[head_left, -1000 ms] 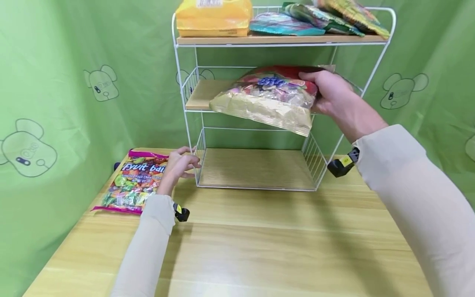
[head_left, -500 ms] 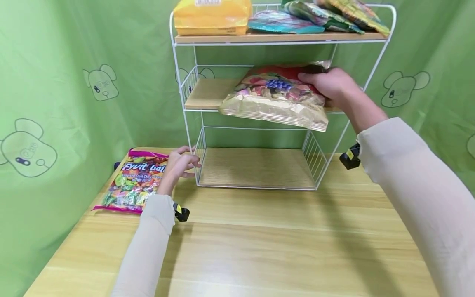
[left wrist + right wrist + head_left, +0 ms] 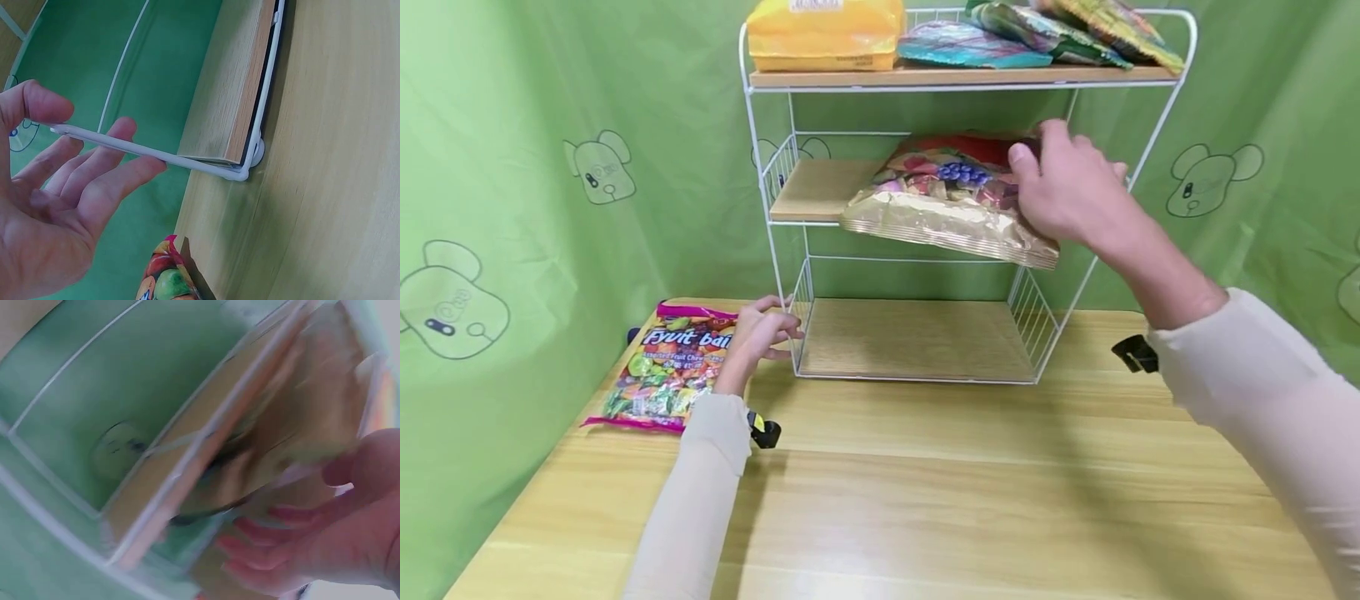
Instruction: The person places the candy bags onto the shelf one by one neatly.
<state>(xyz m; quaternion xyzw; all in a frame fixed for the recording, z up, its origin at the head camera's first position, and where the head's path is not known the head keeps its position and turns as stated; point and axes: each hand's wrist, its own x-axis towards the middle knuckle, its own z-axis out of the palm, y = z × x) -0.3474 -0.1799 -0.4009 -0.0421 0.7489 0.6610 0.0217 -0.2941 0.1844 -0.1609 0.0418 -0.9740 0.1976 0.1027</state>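
A red and gold candy bag (image 3: 955, 192) with grapes printed on it lies on the middle shelf (image 3: 820, 185) of a white wire rack, its gold end jutting past the front edge. My right hand (image 3: 1071, 187) is at the bag's right side, with fingers loosely spread in the blurred right wrist view. Low on the rack's left side, my left hand (image 3: 762, 333) holds the front post (image 3: 140, 149), thumb on one side and fingers on the other. Left of that hand lies a colourful fruit chew bag (image 3: 673, 367) with pink ends.
On the rack's top shelf (image 3: 970, 79) sit a yellow pack (image 3: 823, 37), a blue bag (image 3: 973, 46) and other bags to the right. The bottom shelf (image 3: 917, 337) stands on the wooden table (image 3: 925, 500). Green curtains (image 3: 490, 208) enclose the table.
The candy bag has shifted right and settled on the middle shelf. My right hand has let go of it, its fingers rising off the bag. My left hand stays on the post.
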